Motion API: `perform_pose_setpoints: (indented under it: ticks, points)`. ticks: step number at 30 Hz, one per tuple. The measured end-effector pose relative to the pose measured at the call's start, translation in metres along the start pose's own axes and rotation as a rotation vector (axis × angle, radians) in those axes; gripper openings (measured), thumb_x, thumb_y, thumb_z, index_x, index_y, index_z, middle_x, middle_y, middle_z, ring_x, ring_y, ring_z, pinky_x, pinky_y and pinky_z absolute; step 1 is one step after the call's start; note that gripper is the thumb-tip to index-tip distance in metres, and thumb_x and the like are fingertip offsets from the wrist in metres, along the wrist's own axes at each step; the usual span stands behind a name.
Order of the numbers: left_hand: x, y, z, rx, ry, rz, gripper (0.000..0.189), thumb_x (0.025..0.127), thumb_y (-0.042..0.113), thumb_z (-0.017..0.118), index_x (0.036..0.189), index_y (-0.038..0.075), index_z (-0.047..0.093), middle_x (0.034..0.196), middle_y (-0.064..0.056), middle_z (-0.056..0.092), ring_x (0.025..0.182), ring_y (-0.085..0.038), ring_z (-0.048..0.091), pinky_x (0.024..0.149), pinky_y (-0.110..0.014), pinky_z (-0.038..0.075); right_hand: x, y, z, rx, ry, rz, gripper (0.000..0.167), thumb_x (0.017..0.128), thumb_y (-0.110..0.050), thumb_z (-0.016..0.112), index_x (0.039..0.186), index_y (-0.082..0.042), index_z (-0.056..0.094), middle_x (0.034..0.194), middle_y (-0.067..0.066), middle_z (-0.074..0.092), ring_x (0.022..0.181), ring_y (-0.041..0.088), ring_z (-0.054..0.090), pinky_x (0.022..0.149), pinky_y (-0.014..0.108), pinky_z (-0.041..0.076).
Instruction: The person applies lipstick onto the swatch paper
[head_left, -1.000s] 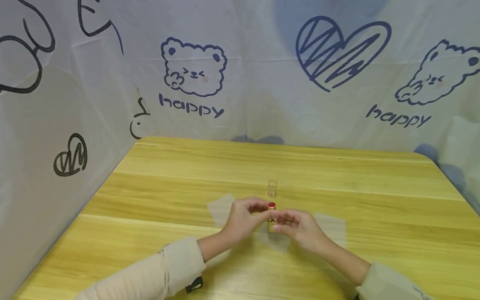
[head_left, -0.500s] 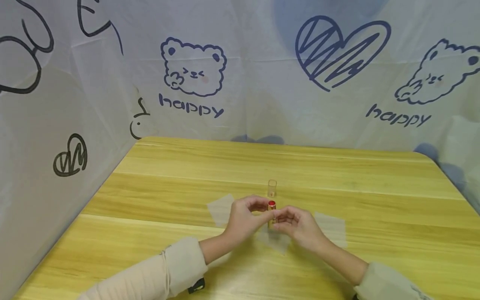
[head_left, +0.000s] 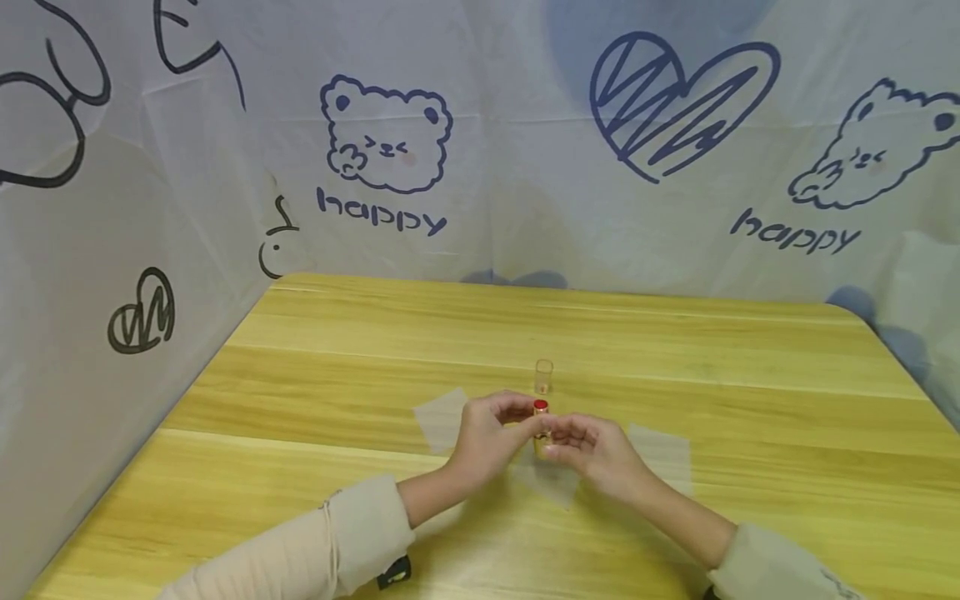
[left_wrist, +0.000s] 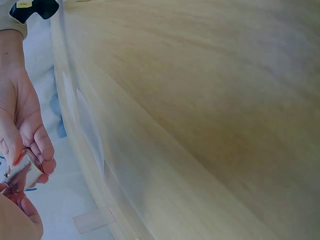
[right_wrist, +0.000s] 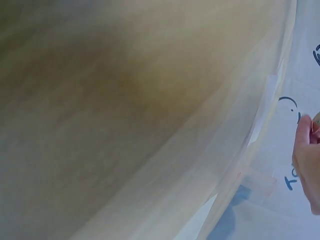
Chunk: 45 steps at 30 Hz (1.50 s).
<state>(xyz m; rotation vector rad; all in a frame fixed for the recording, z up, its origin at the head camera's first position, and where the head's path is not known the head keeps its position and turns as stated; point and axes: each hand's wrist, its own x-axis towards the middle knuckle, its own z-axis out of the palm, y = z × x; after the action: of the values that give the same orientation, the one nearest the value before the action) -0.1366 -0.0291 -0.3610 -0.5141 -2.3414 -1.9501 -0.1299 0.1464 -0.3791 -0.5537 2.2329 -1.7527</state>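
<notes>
A lipstick (head_left: pixel 541 406) with a red top and a shiny gold tube is held upright between both hands, over the middle of the table. My left hand (head_left: pixel 487 433) pinches its upper part with thumb and fingers. Lower down, the thumb and curled fingers of my right hand (head_left: pixel 600 450) grip the gold base. The left wrist view shows the tube (left_wrist: pixel 33 175) between the two hands, partly covered by fingers. Just beyond the hands, a clear cap (head_left: pixel 543 377) stands on the table. Only a sliver of the lipstick (right_wrist: pixel 316 123) shows at the right wrist view's edge.
Thin whitish translucent sheets lie on the wooden table (head_left: pixel 337 367): one left of the hands (head_left: pixel 441 421), one right (head_left: pixel 663 458) and one below them (head_left: pixel 551 483). A white cloth wall (head_left: pixel 525 183) with drawings rises behind the table's far edge.
The lipstick has risen slightly and shifted a little left. The right hand's fingers have shifted slightly on the base; the clear cap stays where it was.
</notes>
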Motion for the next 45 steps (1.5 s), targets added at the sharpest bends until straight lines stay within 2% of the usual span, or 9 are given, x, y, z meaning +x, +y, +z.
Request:
perform_pose_setpoints:
  ticks: [5, 8, 11, 14, 18, 23, 27, 35, 45]
  points:
    - [0.000, -0.001, -0.002, -0.024, -0.045, 0.001, 0.017, 0.081, 0.003, 0.069, 0.094, -0.009, 0.068, 0.092, -0.022, 0.069, 0.086, -0.032, 0.068, 0.078, -0.022, 0.055, -0.001, 0.000, -0.006, 0.040, -0.075, 0.005, 0.045, 0.089, -0.012, 0.062, 0.119, 0.019, 0.048, 0.115, 0.031, 0.055, 0.093, -0.001, 0.058, 0.083, 0.015, 0.051]
    - [0.000, -0.001, -0.003, -0.027, -0.057, 0.009, 0.017, 0.081, 0.003, 0.069, 0.094, -0.009, 0.068, 0.090, -0.023, 0.069, 0.085, -0.032, 0.068, 0.077, -0.021, 0.055, -0.001, -0.001, -0.007, 0.062, -0.090, 0.012, 0.047, 0.089, -0.013, 0.062, 0.120, 0.019, 0.047, 0.115, 0.031, 0.055, 0.094, 0.000, 0.058, 0.083, 0.015, 0.051]
    - [0.000, -0.002, -0.003, -0.032, -0.055, 0.009, 0.018, 0.082, 0.004, 0.069, 0.094, -0.009, 0.068, 0.090, -0.023, 0.069, 0.085, -0.031, 0.068, 0.076, -0.020, 0.055, -0.001, -0.001, -0.004, 0.071, -0.062, 0.004, 0.049, 0.087, -0.016, 0.065, 0.119, 0.018, 0.049, 0.115, 0.029, 0.058, 0.094, 0.000, 0.059, 0.084, 0.016, 0.051]
    - [0.000, -0.003, -0.003, -0.032, -0.049, -0.005, 0.018, 0.082, 0.006, 0.069, 0.093, -0.008, 0.068, 0.090, -0.022, 0.070, 0.084, -0.030, 0.068, 0.073, -0.019, 0.055, -0.001, 0.000, 0.001, 0.065, -0.010, -0.023, 0.045, 0.085, -0.017, 0.067, 0.113, 0.016, 0.054, 0.107, 0.021, 0.063, 0.091, 0.002, 0.061, 0.081, 0.017, 0.053]
    - [0.000, -0.003, -0.003, -0.031, -0.044, -0.015, 0.018, 0.081, 0.005, 0.069, 0.093, -0.007, 0.068, 0.090, -0.022, 0.070, 0.085, -0.030, 0.068, 0.074, -0.018, 0.055, -0.001, -0.001, 0.006, 0.060, 0.055, 0.005, 0.041, 0.082, -0.019, 0.070, 0.106, 0.011, 0.056, 0.099, 0.009, 0.066, 0.086, 0.004, 0.062, 0.076, 0.018, 0.054]
    - [0.000, -0.003, -0.004, -0.024, -0.056, 0.009, 0.019, 0.082, 0.004, 0.069, 0.095, -0.009, 0.068, 0.092, -0.023, 0.069, 0.086, -0.032, 0.068, 0.076, -0.021, 0.055, -0.001, -0.005, 0.007, 0.045, 0.074, 0.074, 0.039, 0.082, -0.015, 0.071, 0.105, 0.012, 0.056, 0.100, 0.017, 0.064, 0.086, 0.006, 0.062, 0.077, 0.018, 0.054]
    - [0.001, -0.003, -0.005, -0.028, -0.080, 0.022, 0.019, 0.083, 0.004, 0.067, 0.096, -0.010, 0.067, 0.093, -0.024, 0.069, 0.088, -0.033, 0.067, 0.077, -0.020, 0.055, 0.000, -0.004, 0.006, 0.021, 0.053, 0.087, 0.039, 0.082, -0.015, 0.070, 0.107, 0.012, 0.056, 0.102, 0.021, 0.063, 0.087, 0.007, 0.062, 0.078, 0.018, 0.053]
    - [0.002, -0.004, -0.007, -0.026, -0.127, 0.022, 0.020, 0.085, 0.005, 0.065, 0.097, -0.010, 0.066, 0.096, -0.023, 0.068, 0.090, -0.032, 0.067, 0.077, -0.019, 0.055, -0.001, -0.002, 0.002, -0.010, 0.006, 0.006, 0.039, 0.084, -0.012, 0.067, 0.109, 0.016, 0.054, 0.100, 0.024, 0.062, 0.086, 0.003, 0.060, 0.078, 0.016, 0.053]
    - [0.005, -0.009, -0.017, 0.059, -0.143, 0.018, 0.030, 0.078, 0.010, 0.073, 0.104, -0.004, 0.066, 0.105, -0.018, 0.067, 0.098, -0.031, 0.064, 0.086, -0.028, 0.054, -0.001, -0.004, 0.004, -0.021, 0.057, 0.006, 0.039, 0.084, -0.011, 0.066, 0.113, 0.014, 0.055, 0.107, 0.026, 0.061, 0.089, 0.000, 0.061, 0.081, 0.016, 0.052]
